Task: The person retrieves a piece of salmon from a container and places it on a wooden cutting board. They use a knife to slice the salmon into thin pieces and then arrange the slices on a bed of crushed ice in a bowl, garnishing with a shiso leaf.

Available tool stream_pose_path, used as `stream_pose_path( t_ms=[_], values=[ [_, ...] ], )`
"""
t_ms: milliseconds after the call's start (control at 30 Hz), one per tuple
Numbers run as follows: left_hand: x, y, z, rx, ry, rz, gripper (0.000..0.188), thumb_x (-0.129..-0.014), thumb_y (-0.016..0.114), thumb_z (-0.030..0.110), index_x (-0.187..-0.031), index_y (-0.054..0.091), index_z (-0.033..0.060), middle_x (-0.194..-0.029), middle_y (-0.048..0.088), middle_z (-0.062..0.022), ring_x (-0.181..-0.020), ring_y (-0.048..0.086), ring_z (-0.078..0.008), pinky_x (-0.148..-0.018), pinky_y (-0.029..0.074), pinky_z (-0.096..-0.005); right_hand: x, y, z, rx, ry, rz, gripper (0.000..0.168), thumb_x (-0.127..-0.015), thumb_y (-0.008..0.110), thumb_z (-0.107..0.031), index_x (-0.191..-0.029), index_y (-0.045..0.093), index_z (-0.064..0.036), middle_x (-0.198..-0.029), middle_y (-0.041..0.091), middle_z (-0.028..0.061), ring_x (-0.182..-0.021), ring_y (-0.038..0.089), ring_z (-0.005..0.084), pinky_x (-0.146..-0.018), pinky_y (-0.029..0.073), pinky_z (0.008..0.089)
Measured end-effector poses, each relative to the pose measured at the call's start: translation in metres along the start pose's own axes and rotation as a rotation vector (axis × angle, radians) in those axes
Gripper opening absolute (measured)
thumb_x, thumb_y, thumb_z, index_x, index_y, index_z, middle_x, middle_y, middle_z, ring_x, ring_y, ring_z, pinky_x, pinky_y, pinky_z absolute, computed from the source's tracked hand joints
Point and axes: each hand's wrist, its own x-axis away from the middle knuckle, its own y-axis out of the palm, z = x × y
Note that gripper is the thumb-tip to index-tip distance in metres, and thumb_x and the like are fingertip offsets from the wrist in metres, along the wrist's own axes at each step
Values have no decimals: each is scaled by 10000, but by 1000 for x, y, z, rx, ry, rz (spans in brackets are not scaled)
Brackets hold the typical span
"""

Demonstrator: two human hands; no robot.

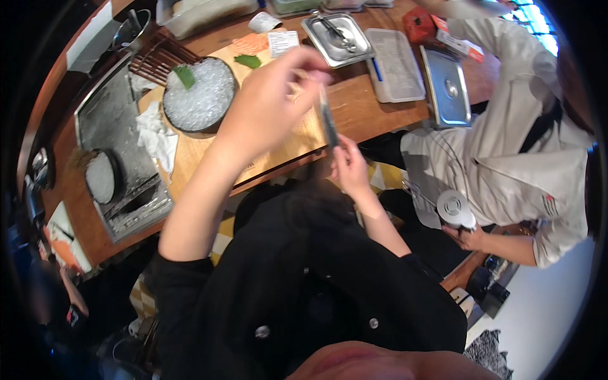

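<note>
My right hand (351, 166) grips the lower end of a slim dark-grey tool (328, 124) at the front edge of a wooden cutting board (280, 152). It may be a knife, but blur hides its shape. My left hand (266, 104), also blurred, is raised over the board with curled fingers by the tool's upper end; whether they hold anything is unclear. Left of it stands a dark round bowl of crushed ice (209, 99) with a green leaf (184, 77) standing in it. Beyond lie orange salmon slices (247, 44), another green leaf (248, 61) and a printed slip (283, 40).
A crumpled white cloth (156, 135) and a slatted wooden rack (161, 54) flank the bowl. Farther left, another ice bowl (100, 178) sits on a metal surface (137, 147). A steel lid (327, 45) and plastic container (399, 71) lie right. A co-worker's hand (470, 239) holds a white device (455, 209).
</note>
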Motion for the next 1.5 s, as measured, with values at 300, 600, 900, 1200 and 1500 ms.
stream_pose_path(
  t_ms=[300,600,900,1200,1500],
  values=[
    [2,105,-202,-382,-311,-36,425,-935,769,267,-1273,669,31,-1196,685,-184,-1115,684,-327,-977,542,-418,-27,-59,28,66,-88,-103,404,-1106,546,-132,-1498,489,-56,-798,602,9,-568,506,50,-520,418,221],
    [17,99,-214,483,-518,337,410,-936,824,181,-1217,575,17,-1023,640,-83,-805,701,-153,-701,572,-316,-28,-68,26,37,-146,-106,498,-1088,564,-106,-1578,479,-99,-781,587,-12,-571,446,29,-551,397,216],
    [55,80,-168,-578,-482,-10,250,-972,770,238,-1053,684,17,-869,681,-98,-833,717,-240,-740,571,-352,-16,-48,1,112,-85,-110,517,-1054,583,-78,-1562,529,-155,-1251,748,140,-753,684,171,-773,568,324],
    [69,108,-195,-283,-215,154,135,-936,796,111,-1028,744,27,-981,717,-104,-840,734,-227,-758,586,-329,-3,-19,-4,298,-149,-197,496,-1046,591,-101,-1536,554,-170,-1159,717,267,-933,712,440,-808,570,422],
    [76,107,-203,-429,-9,161,132,-921,798,124,-1036,784,60,-999,727,-79,-881,729,-257,-785,595,-352,2,-15,18,406,-425,-143,523,-1042,585,-73,-1552,539,-179,-993,708,249,-884,682,452,-761,544,490]
  ],
)
